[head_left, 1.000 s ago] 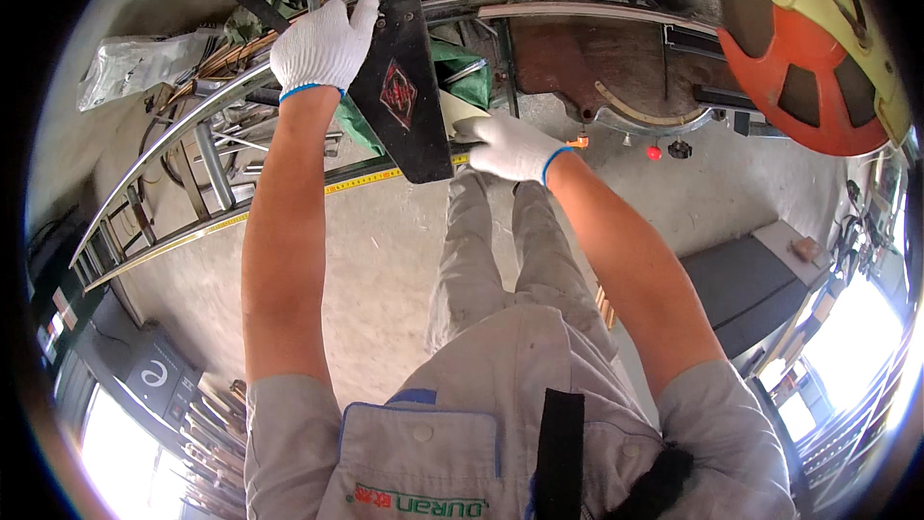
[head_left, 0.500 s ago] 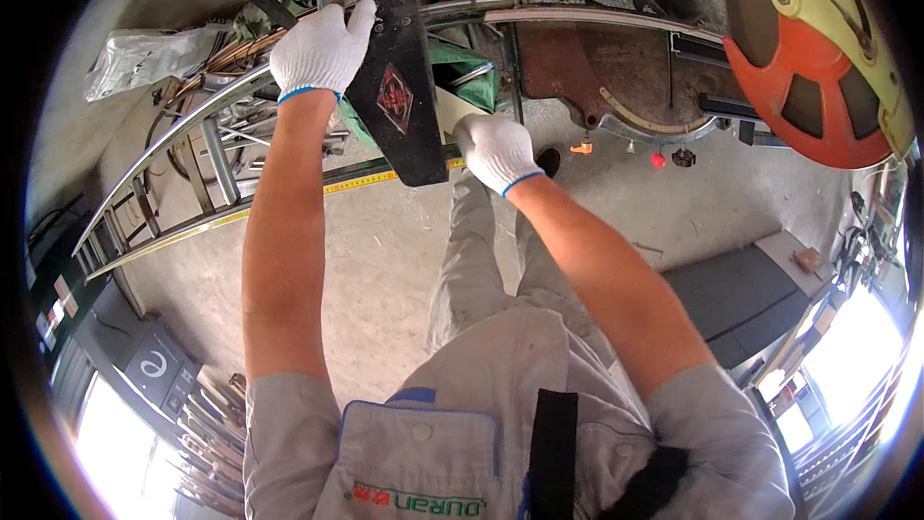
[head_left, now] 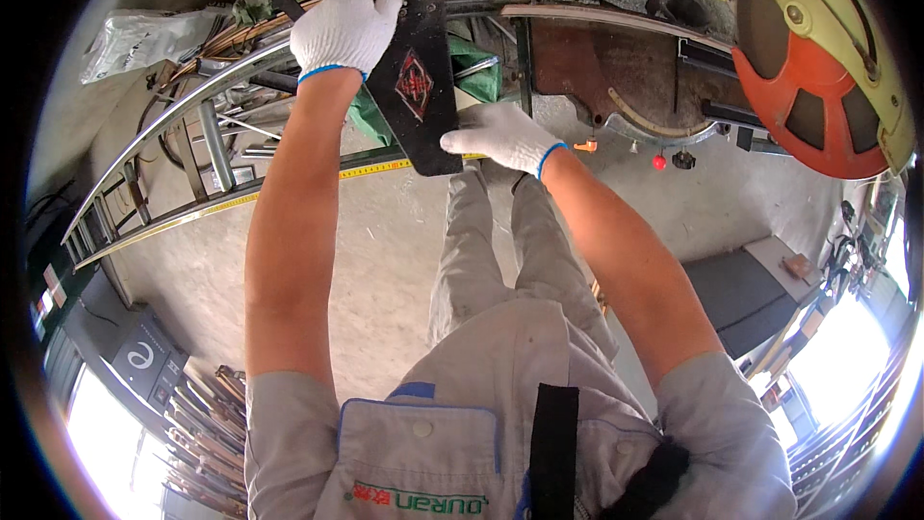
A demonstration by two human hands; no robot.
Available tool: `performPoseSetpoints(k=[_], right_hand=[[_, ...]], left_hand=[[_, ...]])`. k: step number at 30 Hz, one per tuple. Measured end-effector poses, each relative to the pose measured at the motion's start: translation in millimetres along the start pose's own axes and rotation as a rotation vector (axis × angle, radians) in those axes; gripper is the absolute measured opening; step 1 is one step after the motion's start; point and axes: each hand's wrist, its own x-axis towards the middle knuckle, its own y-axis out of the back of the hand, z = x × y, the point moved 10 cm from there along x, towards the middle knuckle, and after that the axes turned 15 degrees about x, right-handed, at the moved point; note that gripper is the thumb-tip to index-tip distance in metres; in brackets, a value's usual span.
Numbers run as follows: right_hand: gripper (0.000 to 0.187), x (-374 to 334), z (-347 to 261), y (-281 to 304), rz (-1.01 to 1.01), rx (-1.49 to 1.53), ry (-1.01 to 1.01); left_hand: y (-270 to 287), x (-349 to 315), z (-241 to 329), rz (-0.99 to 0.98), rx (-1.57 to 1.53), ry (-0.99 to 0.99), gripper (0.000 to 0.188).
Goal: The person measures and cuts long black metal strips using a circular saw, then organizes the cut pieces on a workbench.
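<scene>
A black tapered panel [head_left: 412, 87] with a red diamond emblem hangs over a metal rail, its narrower end toward me. My left hand [head_left: 339, 31], in a white knit glove with a blue cuff, grips its upper left edge, with the thumb stretched along the panel's top. On the lower right edge, my gloved right hand [head_left: 505, 138] holds the panel with the thumb on its face; the other fingers are mostly hidden. A pale sheet edge [head_left: 466, 99] shows between panel and right hand. Below the panel a yellow measuring tape [head_left: 371, 169] lies along the rail.
A cut-off saw with an orange guard [head_left: 804, 116] stands at the right beside a brown metal table [head_left: 597, 67]. A ladder-like metal rack [head_left: 207, 144] curves off to the left. Green cloth [head_left: 481, 77] lies behind the panel. A dark box [head_left: 731, 299] sits on the floor at right.
The panel has swung a little more upright, its top moving right along with my left hand. My right hand has shifted so its thumb lies across the panel's face.
</scene>
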Motion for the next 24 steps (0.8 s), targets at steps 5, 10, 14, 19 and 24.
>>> performPoseSetpoints(k=[5, 10, 14, 19, 24], right_hand=[[0.060, -2, 7, -1, -0.027, 0.038, 0.014], [0.061, 2, 10, -5, -0.044, 0.001, 0.010], [0.054, 2, 11, -9, -0.076, 0.036, 0.035], [0.058, 1, 11, -7, -0.068, -0.022, -0.017], [0.059, 1, 12, -3, -0.046, -0.073, -0.039]], left_hand=[[4, -1, 8, 0.014, -0.014, -0.002, 0.068], [0, 2, 4, 0.030, 0.036, -0.005, 0.065], [1, 2, 3, 0.025, 0.054, 0.013, 0.064], [0, 4, 2, 0.023, 0.053, 0.011, 0.065], [4, 1, 5, -0.017, 0.019, -0.047, 0.058]])
